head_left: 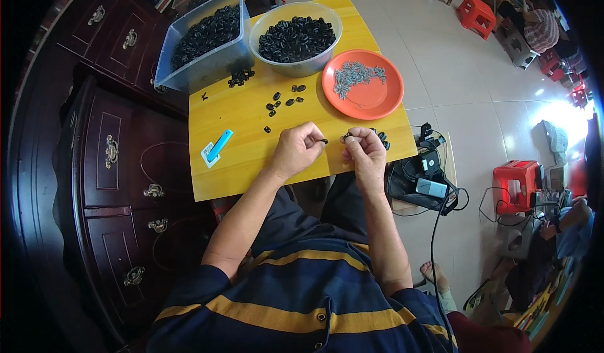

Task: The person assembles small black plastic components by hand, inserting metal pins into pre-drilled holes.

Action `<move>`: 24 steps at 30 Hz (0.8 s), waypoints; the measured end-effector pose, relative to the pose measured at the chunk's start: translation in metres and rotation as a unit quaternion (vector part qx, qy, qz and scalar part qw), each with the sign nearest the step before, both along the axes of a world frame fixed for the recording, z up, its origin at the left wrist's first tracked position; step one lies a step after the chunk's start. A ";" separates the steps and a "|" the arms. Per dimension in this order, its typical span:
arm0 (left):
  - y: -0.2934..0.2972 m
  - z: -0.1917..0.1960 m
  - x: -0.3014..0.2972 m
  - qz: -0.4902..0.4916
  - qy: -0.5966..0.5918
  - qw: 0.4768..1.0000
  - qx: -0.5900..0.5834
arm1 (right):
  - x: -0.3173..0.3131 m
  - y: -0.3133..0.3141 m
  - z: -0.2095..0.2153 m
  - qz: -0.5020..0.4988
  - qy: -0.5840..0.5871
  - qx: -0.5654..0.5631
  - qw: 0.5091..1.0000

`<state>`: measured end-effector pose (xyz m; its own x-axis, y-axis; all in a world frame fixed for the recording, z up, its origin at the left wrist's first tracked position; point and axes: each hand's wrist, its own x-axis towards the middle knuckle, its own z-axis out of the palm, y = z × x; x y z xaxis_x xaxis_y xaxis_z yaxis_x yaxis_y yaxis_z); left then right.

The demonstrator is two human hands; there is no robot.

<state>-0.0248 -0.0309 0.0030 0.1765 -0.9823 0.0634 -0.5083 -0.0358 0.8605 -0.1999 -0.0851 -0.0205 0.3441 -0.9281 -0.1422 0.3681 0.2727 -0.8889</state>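
Observation:
Over the front of the yellow table (242,173), my left hand (301,148) pinches a small black part (324,141) between thumb and fingertips. Just to the right, my right hand (366,153) is closed on another small black piece (346,136). A gap separates the two hands. Several loose black oval pieces (289,102) lie beyond my left hand. Beside my right hand sits a small group of black pieces (382,138), partly covered by the fingers. Farther back, an orange plate (391,104) holds many small grey metal pieces (352,76).
A clear round bowl (296,70) and a clear bin (179,78), both full of black parts, stand at the back. A blue-handled tool (220,144) lies at the left. Dark drawers (119,158) flank the table; a black bag with cables (421,180) is at the right.

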 end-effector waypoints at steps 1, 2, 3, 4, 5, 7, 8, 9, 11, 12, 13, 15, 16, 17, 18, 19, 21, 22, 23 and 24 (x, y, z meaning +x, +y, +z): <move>0.001 -0.004 0.000 0.032 0.082 0.996 -0.003 | 0.001 0.001 0.000 0.000 0.000 0.000 1.000; 0.000 -0.005 0.000 0.033 0.082 0.996 -0.003 | 0.002 0.003 0.002 0.009 0.002 0.001 1.000; 0.000 -0.006 0.000 0.046 0.137 0.989 -0.029 | 0.003 0.005 0.003 0.018 0.003 0.002 1.000; 0.000 -0.007 0.000 0.059 0.191 0.978 -0.055 | 0.005 0.007 0.002 0.029 0.003 0.005 1.000; 0.000 -0.005 -0.001 0.058 0.191 0.978 -0.054 | 0.006 0.008 0.001 0.029 0.004 0.005 1.000; 0.003 0.001 -0.004 0.039 0.181 0.981 -0.052 | 0.010 0.010 -0.001 0.045 0.007 0.013 0.999; 0.004 0.001 -0.004 0.040 0.181 0.981 -0.052 | 0.011 0.011 0.001 0.050 0.009 0.019 0.999; 0.005 0.001 -0.005 0.031 0.170 0.983 -0.061 | 0.013 0.011 0.002 0.050 0.010 0.019 0.999; 0.008 0.002 -0.005 0.022 0.161 0.984 -0.070 | 0.015 0.012 0.003 0.056 0.010 0.019 0.998; 0.009 0.003 -0.006 0.021 0.165 0.984 -0.067 | 0.015 0.011 0.003 0.056 0.011 0.020 0.998; 0.009 0.004 -0.006 0.020 0.170 0.983 -0.063 | 0.014 0.011 0.003 0.058 0.014 0.023 0.998; 0.010 0.004 -0.005 0.020 0.168 0.983 -0.066 | 0.014 0.010 0.002 0.060 0.017 0.026 0.998; 0.010 0.004 -0.005 0.019 0.165 0.984 -0.068 | 0.014 0.010 0.000 0.061 0.021 0.026 0.998; 0.010 0.005 -0.005 0.020 0.166 0.984 -0.068 | 0.014 0.009 -0.001 0.061 0.025 0.025 0.998; 0.010 0.005 -0.005 0.020 0.165 0.984 -0.067 | 0.014 0.009 -0.001 0.061 0.026 0.025 0.997; 0.010 0.006 -0.005 0.020 0.165 0.984 -0.065 | 0.015 0.009 -0.001 0.061 0.029 0.023 0.997; 0.010 0.005 -0.004 0.018 0.160 0.985 -0.061 | 0.015 0.009 -0.001 0.061 0.033 0.021 0.997; 0.010 0.005 -0.004 0.016 0.154 0.986 -0.058 | 0.015 0.009 -0.001 0.065 0.023 0.023 0.997; 0.010 0.005 -0.003 0.016 0.154 0.986 -0.057 | 0.014 0.009 -0.001 0.069 0.013 0.026 0.997; 0.009 0.005 -0.003 0.011 0.145 0.987 -0.063 | 0.014 0.008 0.000 0.070 0.013 0.026 0.997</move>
